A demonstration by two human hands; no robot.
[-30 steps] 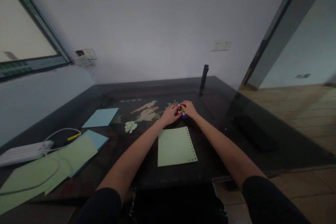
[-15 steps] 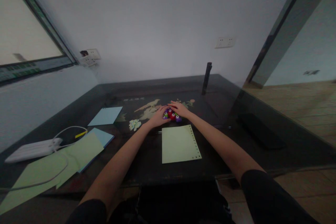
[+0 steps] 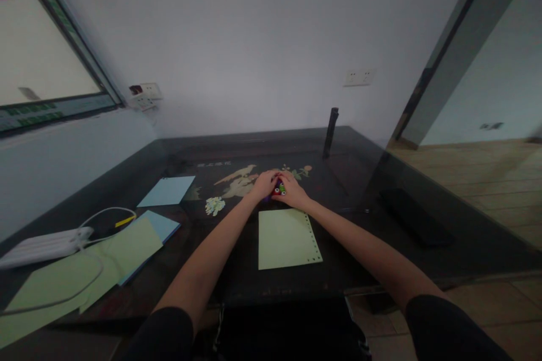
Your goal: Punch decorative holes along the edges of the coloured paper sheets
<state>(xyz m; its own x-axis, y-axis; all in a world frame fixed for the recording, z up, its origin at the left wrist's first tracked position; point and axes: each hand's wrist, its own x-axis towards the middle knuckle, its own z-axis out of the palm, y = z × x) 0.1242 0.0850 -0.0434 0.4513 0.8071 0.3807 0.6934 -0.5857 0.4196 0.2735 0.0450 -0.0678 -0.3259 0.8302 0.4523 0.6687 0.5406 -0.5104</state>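
Both my hands meet at the middle of a dark glass-topped table [image 3: 381,220]. My left hand [image 3: 263,185] and my right hand [image 3: 292,193] are cupped around a small cluster of coloured punches [image 3: 278,188], red, green and purple, which shows only between the fingers. Just in front of my hands lies a pale green sheet [image 3: 286,237] with a row of punched holes along its right and bottom edges. A small heap of punched paper bits [image 3: 214,205] lies to the left of my left hand.
A light blue sheet [image 3: 166,190] lies at the left. Nearer me, green and blue sheets [image 3: 122,251] overlap beside a white power strip [image 3: 42,244] with its cable. A dark post [image 3: 329,133] stands at the back. A black flat object [image 3: 412,219] lies at the right.
My hands have closed in around the coloured punches, which were spread and more visible half a second ago. The cluster now sits closer to the green sheet's top edge.
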